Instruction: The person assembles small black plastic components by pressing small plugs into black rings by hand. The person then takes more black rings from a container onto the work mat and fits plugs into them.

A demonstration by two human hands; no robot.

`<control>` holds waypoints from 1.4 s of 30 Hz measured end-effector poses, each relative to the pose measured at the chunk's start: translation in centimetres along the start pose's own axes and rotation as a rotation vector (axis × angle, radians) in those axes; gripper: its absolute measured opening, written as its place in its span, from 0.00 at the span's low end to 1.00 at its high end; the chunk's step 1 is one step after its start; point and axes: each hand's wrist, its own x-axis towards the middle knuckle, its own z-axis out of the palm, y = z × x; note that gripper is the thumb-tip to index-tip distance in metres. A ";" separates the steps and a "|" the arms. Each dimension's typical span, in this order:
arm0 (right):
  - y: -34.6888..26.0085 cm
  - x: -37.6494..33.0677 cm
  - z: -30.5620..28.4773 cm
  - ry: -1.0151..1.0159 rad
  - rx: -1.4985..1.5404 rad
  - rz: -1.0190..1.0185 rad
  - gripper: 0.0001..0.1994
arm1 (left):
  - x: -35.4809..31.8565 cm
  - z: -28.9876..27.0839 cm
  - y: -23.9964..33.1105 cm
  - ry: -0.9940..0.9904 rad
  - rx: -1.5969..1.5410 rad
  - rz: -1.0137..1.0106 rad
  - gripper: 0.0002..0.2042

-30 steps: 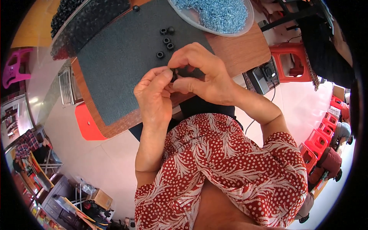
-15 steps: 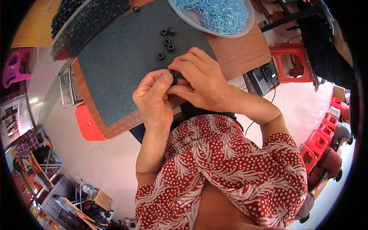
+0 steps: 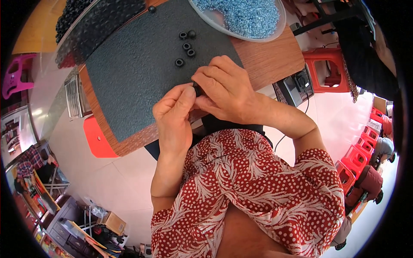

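Over the near edge of the dark mat (image 3: 129, 77), my two hands meet around a small round black part (image 3: 197, 89). My left hand (image 3: 175, 114) pinches it between thumb and fingers. From the other side, the curled fingers and thumb of my right hand (image 3: 228, 88) grip it, covering most of it. Just beyond my hands lie several small black ring-shaped parts (image 3: 179, 62), some with a grey ring showing inside. One more black part (image 3: 152, 9) sits at the mat's far edge.
A clear bin (image 3: 92, 34) full of black parts stands at the far left. A clear bowl (image 3: 282, 21) of small blue glassy pieces rests at the far right of the wooden table (image 3: 271, 60). Red stools (image 3: 329, 71) stand beyond the table, and people sit farther right.
My left hand has shifted slightly right, its fingers closing nearer to my right hand. The black part is now more covered. The parts on the mat have not moved.
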 end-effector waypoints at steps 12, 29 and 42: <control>0.2 -0.2 0.2 -0.008 0.008 -0.036 0.23 | 0.1 0.0 -0.3 0.039 0.111 0.102 0.06; 0.6 0.0 0.4 -0.039 -0.131 -0.166 0.16 | -0.9 -0.5 0.5 -0.089 0.170 0.032 0.12; -0.4 0.6 -0.7 -0.154 -0.238 -0.230 0.14 | -1.0 -0.6 0.5 -0.148 0.454 0.173 0.12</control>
